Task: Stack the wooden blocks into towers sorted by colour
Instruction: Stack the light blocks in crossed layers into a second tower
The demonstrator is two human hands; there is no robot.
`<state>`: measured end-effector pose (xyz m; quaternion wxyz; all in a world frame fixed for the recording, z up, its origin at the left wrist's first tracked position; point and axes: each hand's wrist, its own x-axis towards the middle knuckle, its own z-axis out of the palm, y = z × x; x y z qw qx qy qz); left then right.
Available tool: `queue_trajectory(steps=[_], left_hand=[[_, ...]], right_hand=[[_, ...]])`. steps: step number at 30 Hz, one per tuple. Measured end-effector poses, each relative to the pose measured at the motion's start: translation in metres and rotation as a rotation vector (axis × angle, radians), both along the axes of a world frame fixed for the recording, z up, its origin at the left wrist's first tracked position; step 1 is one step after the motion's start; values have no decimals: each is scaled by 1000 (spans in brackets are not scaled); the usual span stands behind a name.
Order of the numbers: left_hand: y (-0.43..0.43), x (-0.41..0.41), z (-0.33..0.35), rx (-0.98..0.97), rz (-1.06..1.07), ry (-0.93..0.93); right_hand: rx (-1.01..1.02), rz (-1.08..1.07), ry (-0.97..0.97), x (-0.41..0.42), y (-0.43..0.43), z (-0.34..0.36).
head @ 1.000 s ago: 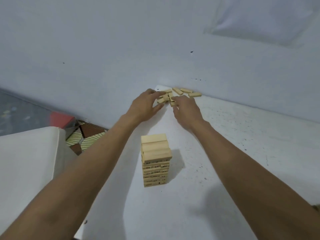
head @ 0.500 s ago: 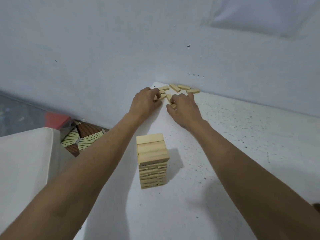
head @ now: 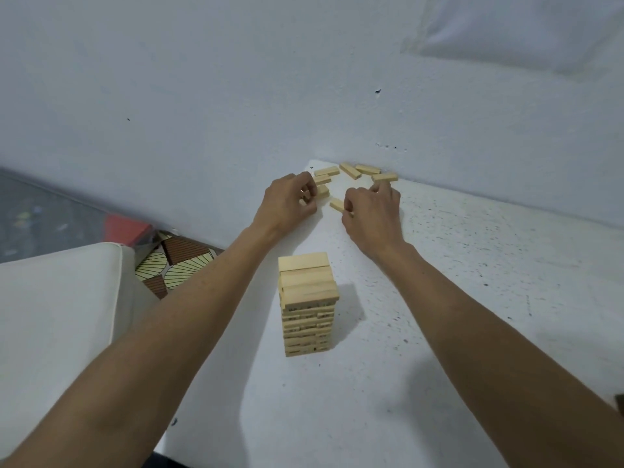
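Pale wood makes up the tower [head: 307, 305], which stands mid-surface [head: 472, 298] near the person. The loose blocks [head: 351, 170] lie scattered in the far corner against the wall [head: 236, 96]. Both hands reach there, probably to gather the next layer: the left hand [head: 287, 204] curls its fingers round a couple, and the right hand [head: 371, 211] pinches one by its end.

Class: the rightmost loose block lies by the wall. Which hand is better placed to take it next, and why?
Probably the right hand: though pinching a nearer block, one finger reaches that rightmost block; the left hand sits farther left, curled on other blocks.
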<state>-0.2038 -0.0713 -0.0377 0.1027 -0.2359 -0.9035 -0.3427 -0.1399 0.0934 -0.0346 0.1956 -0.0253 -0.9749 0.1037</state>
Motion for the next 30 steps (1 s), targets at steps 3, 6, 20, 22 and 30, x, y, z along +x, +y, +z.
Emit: queue_trajectory(steps=[3, 6, 20, 22, 30], left_hand=[[-10, 14, 9, 89, -39, -55], [-20, 26, 28, 148, -66, -120], [25, 160, 185, -87, -362, -40], [42, 189, 178, -88, -372, -10], [79, 260, 44, 104, -141, -178]], right_hand=[[-64, 60, 66, 14, 0, -2], [-218, 97, 103, 34, 1, 3], [-766, 21, 298, 180, 22, 69], [-795, -28, 284, 202, 30, 68], [-724, -185, 24, 257, 54, 24]])
